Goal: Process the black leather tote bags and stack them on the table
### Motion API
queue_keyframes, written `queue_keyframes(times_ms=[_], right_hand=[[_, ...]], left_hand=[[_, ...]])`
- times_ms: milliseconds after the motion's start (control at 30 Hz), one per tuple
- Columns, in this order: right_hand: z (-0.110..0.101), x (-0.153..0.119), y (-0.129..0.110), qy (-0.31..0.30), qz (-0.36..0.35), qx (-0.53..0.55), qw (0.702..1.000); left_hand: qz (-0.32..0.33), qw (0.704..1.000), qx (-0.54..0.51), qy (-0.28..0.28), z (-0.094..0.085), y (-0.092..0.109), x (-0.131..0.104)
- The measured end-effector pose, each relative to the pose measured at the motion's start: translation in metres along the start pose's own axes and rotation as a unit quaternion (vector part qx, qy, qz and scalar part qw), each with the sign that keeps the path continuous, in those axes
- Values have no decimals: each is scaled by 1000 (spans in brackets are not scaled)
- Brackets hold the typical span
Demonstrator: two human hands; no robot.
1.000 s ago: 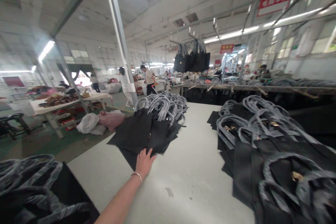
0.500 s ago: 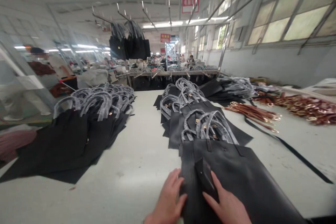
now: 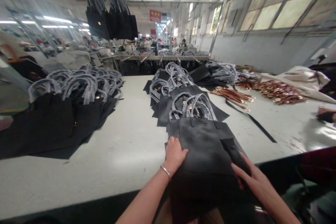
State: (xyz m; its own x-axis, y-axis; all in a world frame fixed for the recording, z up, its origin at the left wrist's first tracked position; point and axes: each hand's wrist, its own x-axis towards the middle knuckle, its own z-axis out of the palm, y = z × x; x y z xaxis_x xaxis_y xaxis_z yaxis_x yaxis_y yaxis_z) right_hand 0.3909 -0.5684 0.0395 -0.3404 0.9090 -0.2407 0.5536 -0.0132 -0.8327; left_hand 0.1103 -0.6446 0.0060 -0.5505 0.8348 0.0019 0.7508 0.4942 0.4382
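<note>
A black tote bag lies at the front of the stack, its lower part reaching past the table's near edge. My left hand grips its left side, thumb on top and fingers at the edge. In my right hand is a small dark leather piece with a small stud-like dot, pinched between thumb and fingers over the bag's right side. I cannot make out its full shape. Behind the bag are plastic-wrapped handles of other totes.
More black totes are piled on the left of the white table. Brown straps with gold-coloured rings and a long black strap lie on the right. Hanging totes are on a rack behind. A person's hand shows at far right.
My right hand has carried the leather piece from the bag's left side to its right. My left hand has taken hold of the bag's left edge. The view has turned right and down.
</note>
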Motion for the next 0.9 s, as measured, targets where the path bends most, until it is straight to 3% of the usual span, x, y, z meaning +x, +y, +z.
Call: queue_keyframes(times_ms=[133, 267, 333, 533, 667, 767, 900], right_hand=[[-8, -35, 22, -11, 40, 67, 997], [-1, -65, 30, -12, 44, 53, 998], [6, -76, 29, -40, 37, 29, 998], [36, -82, -7, -223, -27, 7, 974], [52, -72, -41, -323, -2, 22, 946], [62, -63, -58, -363, 7, 22, 932], [78, -53, -67, -365, 4, 17, 931]], left_hand=[[-23, 999, 14, -37, -1, 7, 13], [-27, 998, -8, -63, 4, 3, 21], [-22, 997, -28, -67, 4, -2, 21], [-4, 985, -142, -101, 3, -20, 13], [-21, 971, -205, -118, 6, -24, 12], [-34, 962, -239, -131, 10, -25, 16], [-38, 950, -272, -146, 13, -28, 21]])
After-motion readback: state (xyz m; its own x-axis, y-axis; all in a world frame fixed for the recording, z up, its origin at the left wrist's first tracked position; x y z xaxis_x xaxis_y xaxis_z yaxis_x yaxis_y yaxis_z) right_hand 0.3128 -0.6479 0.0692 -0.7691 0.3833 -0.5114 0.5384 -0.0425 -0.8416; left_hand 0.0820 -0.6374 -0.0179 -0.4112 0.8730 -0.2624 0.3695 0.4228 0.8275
